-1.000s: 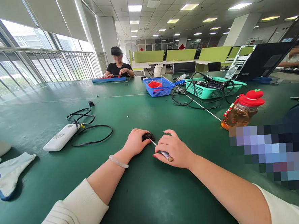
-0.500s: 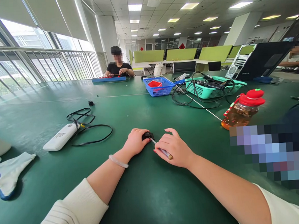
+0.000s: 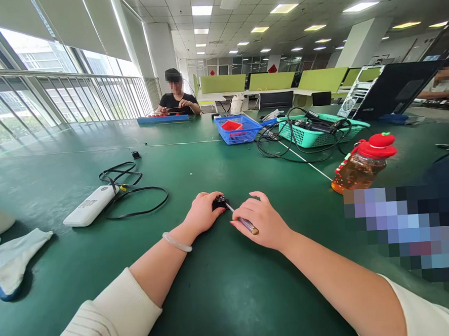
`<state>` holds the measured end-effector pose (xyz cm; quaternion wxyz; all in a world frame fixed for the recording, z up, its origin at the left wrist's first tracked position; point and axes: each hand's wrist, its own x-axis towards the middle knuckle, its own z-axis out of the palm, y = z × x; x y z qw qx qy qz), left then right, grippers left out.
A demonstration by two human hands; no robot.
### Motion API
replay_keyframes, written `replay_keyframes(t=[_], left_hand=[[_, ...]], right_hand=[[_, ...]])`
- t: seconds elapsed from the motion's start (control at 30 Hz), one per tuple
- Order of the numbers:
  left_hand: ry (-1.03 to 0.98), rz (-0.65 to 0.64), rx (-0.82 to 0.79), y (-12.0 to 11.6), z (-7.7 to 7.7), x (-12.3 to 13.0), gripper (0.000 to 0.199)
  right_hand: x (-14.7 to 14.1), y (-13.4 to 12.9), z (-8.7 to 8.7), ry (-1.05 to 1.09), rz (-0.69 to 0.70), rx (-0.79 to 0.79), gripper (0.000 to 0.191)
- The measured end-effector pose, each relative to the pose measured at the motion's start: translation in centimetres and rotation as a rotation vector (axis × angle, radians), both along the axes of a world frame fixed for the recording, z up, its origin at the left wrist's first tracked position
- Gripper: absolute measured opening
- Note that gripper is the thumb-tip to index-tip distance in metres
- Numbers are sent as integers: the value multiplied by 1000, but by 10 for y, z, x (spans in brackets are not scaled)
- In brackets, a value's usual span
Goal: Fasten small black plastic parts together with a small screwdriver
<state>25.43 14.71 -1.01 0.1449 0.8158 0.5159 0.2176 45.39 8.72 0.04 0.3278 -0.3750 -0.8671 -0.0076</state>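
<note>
On the green table (image 3: 224, 289), a small black part (image 3: 220, 202) of unclear kind is gripped by my left hand (image 3: 201, 212), its thumb and fingers closed around it from the left. A screwdriver (image 3: 246, 223) with a thin metal shaft and a brownish end is pinched in my right hand (image 3: 263, 220). The shaft's tip meets the right side of the black part; whether it sits in a slot or screw is too small to tell. The right index finger is raised off the handle.
Left lie a white power bank (image 3: 92, 205) with a looped black cable (image 3: 164, 192) and a white-and-blue glove (image 3: 19, 259). Farther off are a blue basket (image 3: 240, 135) and a green basket (image 3: 308, 140) with cables. A red-capped bottle (image 3: 363, 167) stands right. A person (image 3: 178, 100) sits opposite.
The black part has tilted slightly in my left hand, and the screwdriver's shaft has shifted a little with it. Both hands stay in almost the same place.
</note>
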Motion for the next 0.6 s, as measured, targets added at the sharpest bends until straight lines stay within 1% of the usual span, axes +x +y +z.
replay_keyframes(t=[0.1, 0.17, 0.3, 0.5, 0.6], left_hand=[[-5, -2, 1, 0, 1, 0, 37], [-5, 0, -2, 0, 1, 0, 37], [4, -10, -12, -1, 3, 1, 35], [4, -7, -26, -1, 4, 1, 31], [-14, -34, -23, 0, 2, -1, 32]], right_hand=[[-1, 1, 0, 115, -10, -97, 13], [-1, 2, -1, 233, -48, -178, 13], [1, 9, -4, 519, -147, -408, 17], [8, 23, -11, 819, -162, -670, 27], [8, 26, -12, 943, -153, -724, 33]])
